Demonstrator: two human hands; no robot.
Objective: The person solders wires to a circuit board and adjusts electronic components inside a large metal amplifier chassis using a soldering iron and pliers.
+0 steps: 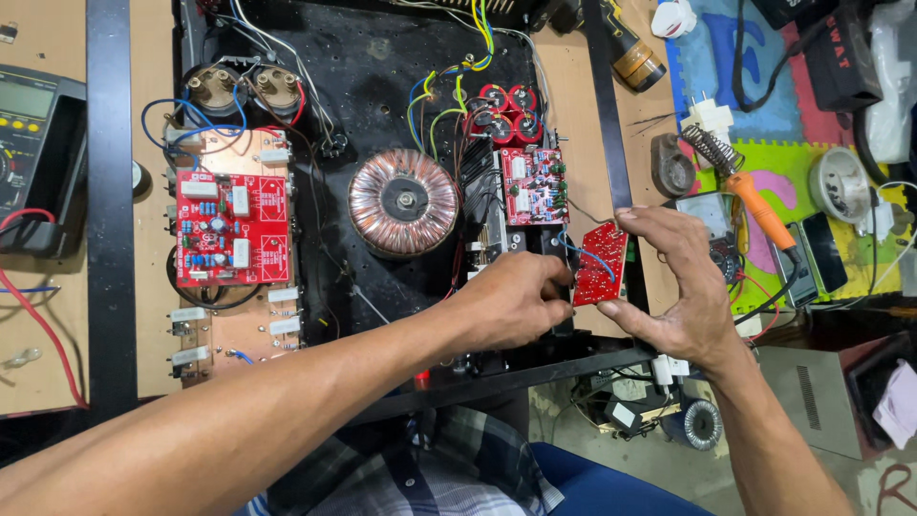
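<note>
A small red circuit board [600,263] stands on edge at the right side of an open black amplifier chassis [382,86]. My right hand [673,282] holds this board between thumb and fingers at its top and bottom corners. My left hand [516,301] is closed against the board's left edge, fingertips on it near a blue wire. What the left fingers pinch is hidden. Beside them sit a copper toroidal transformer [402,202] and another red board [533,184] on a heatsink.
A larger red board [232,229] lies at the chassis's left, red capacitors [506,110] at the top. A multimeter [33,143] with red lead sits far left. An orange soldering iron [755,205], phones and a plug lie on coloured foam mats at right.
</note>
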